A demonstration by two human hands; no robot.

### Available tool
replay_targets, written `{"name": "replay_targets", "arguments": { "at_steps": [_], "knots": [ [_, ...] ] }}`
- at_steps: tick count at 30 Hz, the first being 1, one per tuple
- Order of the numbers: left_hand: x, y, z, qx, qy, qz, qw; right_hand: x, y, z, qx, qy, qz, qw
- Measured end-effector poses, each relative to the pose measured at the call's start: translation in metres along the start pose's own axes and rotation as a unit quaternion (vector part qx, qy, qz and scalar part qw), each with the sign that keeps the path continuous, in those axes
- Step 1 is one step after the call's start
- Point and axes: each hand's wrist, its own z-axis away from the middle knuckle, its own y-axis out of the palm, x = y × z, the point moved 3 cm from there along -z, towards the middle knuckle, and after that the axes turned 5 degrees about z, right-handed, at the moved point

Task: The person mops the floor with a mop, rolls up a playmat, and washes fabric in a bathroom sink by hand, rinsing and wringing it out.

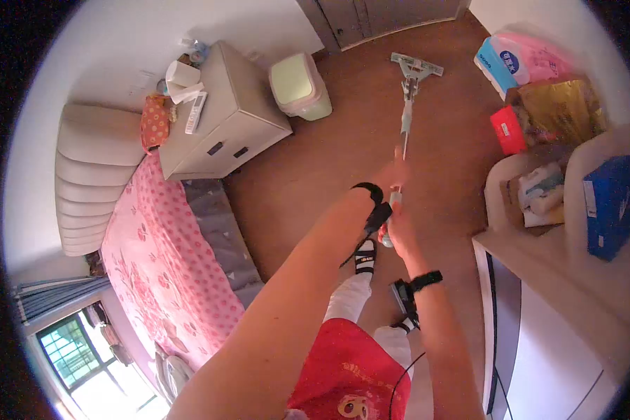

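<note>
the flat-headed mop [407,112] is clenched near its handle end [387,240] by the right hand [401,225]; whether the blurred left hand [393,172], nearer the mop head [416,67], is closed cannot be told. the shaft [405,134] is aimed forward, toward the door [381,15].

The person in red [336,357] stands over the brown floor [301,175], right hand [403,227] wrapped round the near end of a mop [407,115], blurred left hand [397,171] farther along; the mop's head [416,65] sits between the lidded bin [304,98] and a pink bag [539,57]
</note>
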Motion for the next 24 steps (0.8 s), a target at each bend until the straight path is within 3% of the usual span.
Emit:
{"name": "replay_targets", "arguments": {
  "at_steps": [2,6,10,11,12,14,15,17,18,21,22,24],
  "knots": [
    [-0.03,-0.032,0.014,0.027,-0.027,-0.052,0.998,0.023,0.014,-0.002,0.004,0.019,0.024,1.0],
    [-0.024,-0.041,0.031,0.024,-0.082,-0.042,0.995,0.025,0.009,0.008,0.022,0.071,0.1,0.992],
    [0.0,-0.026,0.081,0.031,-0.173,0.003,0.984,-0.023,-0.011,0.041,-0.014,0.054,0.214,0.975],
    [0.025,-0.012,0.08,0.101,-0.091,-0.101,0.986,-0.037,-0.014,0.056,-0.017,0.109,0.177,0.978],
    [0.05,0.003,0.08,0.15,0.004,-0.197,0.969,-0.043,-0.016,0.074,-0.043,0.085,0.179,0.979],
    [0.059,0.028,0.113,0.147,0.007,-0.201,0.968,-0.062,-0.027,0.11,-0.028,0.142,0.19,0.971],
    [0.041,0.036,0.15,0.086,-0.079,-0.103,0.988,-0.073,-0.036,0.13,-0.021,0.171,0.195,0.966],
    [0.048,0.068,0.192,0.076,-0.132,-0.021,0.988,-0.128,-0.065,0.158,-0.025,0.121,0.254,0.959],
    [0.054,0.084,0.211,0.127,-0.101,-0.037,0.986,-0.142,-0.076,0.173,-0.025,0.099,0.284,0.953],
    [0.077,0.144,0.297,0.199,-0.114,0.006,0.973,-0.198,-0.121,0.242,-0.015,0.124,0.325,0.937],
    [0.066,0.16,0.334,0.149,-0.131,0.047,0.979,-0.228,-0.142,0.266,-0.041,0.119,0.394,0.911],
    [0.091,0.204,0.371,0.189,-0.218,0.05,0.956,-0.288,-0.184,0.329,-0.046,-0.096,0.536,0.837]
  ]
}}
